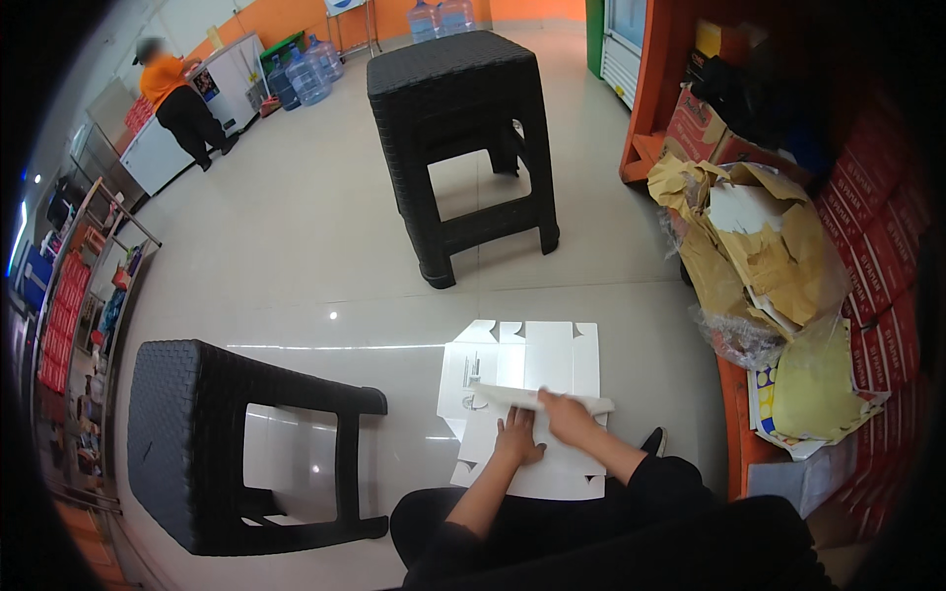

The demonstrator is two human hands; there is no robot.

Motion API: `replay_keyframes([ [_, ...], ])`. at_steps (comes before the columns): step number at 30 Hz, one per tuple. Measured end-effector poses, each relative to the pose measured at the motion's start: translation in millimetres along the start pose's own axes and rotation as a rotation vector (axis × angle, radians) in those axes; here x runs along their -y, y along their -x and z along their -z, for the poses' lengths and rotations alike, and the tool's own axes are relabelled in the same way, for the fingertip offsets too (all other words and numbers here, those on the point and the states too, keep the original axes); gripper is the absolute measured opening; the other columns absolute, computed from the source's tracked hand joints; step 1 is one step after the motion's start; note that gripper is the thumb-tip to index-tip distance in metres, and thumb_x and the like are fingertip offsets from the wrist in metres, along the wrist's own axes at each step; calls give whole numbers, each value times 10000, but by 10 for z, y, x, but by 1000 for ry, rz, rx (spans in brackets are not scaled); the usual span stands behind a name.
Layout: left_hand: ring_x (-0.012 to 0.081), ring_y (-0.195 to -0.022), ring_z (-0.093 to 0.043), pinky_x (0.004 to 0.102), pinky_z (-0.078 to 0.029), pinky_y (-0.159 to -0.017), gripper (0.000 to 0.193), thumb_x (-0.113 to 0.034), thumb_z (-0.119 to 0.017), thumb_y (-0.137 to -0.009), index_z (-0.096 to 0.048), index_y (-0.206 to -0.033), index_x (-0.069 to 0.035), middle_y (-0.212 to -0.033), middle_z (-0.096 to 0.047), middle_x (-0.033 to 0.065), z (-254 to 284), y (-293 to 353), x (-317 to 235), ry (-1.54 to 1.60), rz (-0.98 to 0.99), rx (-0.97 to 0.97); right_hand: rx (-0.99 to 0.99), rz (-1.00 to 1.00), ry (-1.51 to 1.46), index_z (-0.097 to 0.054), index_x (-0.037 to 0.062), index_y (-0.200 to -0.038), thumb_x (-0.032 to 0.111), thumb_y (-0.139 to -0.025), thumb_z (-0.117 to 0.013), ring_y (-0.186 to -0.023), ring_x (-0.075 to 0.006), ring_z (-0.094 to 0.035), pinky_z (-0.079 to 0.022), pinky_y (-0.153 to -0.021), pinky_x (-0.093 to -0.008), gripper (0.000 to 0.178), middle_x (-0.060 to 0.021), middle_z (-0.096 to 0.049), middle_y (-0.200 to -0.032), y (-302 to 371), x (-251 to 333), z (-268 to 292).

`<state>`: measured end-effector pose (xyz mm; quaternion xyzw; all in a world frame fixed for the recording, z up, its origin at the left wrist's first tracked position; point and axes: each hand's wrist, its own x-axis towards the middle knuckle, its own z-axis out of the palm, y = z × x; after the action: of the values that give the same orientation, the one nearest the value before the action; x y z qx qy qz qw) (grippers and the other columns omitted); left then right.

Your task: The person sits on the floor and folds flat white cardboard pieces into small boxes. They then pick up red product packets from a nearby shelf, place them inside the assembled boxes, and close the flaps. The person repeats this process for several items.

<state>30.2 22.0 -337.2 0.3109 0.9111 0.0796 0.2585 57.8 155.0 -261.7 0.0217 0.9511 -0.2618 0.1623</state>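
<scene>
A bare left hand (517,439) lies flat, fingers spread, seemingly steadying a white die-cut cardboard sheet (562,357) while the right hand (569,418) curls at its raised flap (510,395), pinch unclear.

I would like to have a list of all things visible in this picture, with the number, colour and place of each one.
Cardboard sheet: one, white, on the floor side, under the hands
Stools: two, black, one ahead, one left
Water jugs: several, blue, far wall
Chest freezer: at least one, white, far left
Co-worker: one, orange top, beside the freezer
Goods rack: one, mixed colours, left edge
Cooler: one, whitish, upper right
Shelf unit: one, orange, right
Crumpled paper: one bundle, brown, right
Boxes: many, red, right edge
Shoe: one, dark, right of the cardboard
Sleeves: two, black, below
Left hand: one, bare, on the cardboard
Right hand: one, bare, at its raised part
</scene>
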Motion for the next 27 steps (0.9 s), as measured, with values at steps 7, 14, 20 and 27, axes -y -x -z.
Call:
replay_keyframes([
  [7, 289, -1413, -76, 531, -191, -1104, 928, -419, -644, -750, -162, -1454, -55, -1541, -26, 103, 124, -62, -18, 11, -12, 115, -184, 46, 307, -489, 187, -1238, 210, -852, -523, -932, -306, -619, -509, -742, -500, 388, -109, -643, -993, -283, -565, -127],
  [14, 296, -1407, -104, 528, -224, -1091, 922, -432, -655, -755, -195, -1438, -16, -1534, -57, 110, 111, -132, 56, 18, -46, 59, -56, -229, -454, -687, 15, -952, 423, -681, -779, -817, -235, -658, -512, -746, -322, 499, -139, -686, -880, -819, -1640, 588],
  [20, 334, -1297, -309, 525, -349, -987, 810, -422, -665, -760, -322, -1369, -12, -1428, -294, 153, 261, -370, 239, 137, 68, -191, -186, -530, -488, -681, -5, -969, 356, -644, -804, -831, -244, -666, -515, -746, -329, 501, -165, -682, -928, -468, -1466, 155],
  [27, 311, -1203, -432, 463, -392, -935, 702, -426, -684, -759, -442, -1280, -22, -1246, -498, 171, 767, -964, 720, 292, 262, -349, -324, -502, -684, -674, -15, -966, 412, -673, -775, -808, -289, -665, -517, -759, -350, 528, -171, -681, -895, -523, -1894, -170],
])
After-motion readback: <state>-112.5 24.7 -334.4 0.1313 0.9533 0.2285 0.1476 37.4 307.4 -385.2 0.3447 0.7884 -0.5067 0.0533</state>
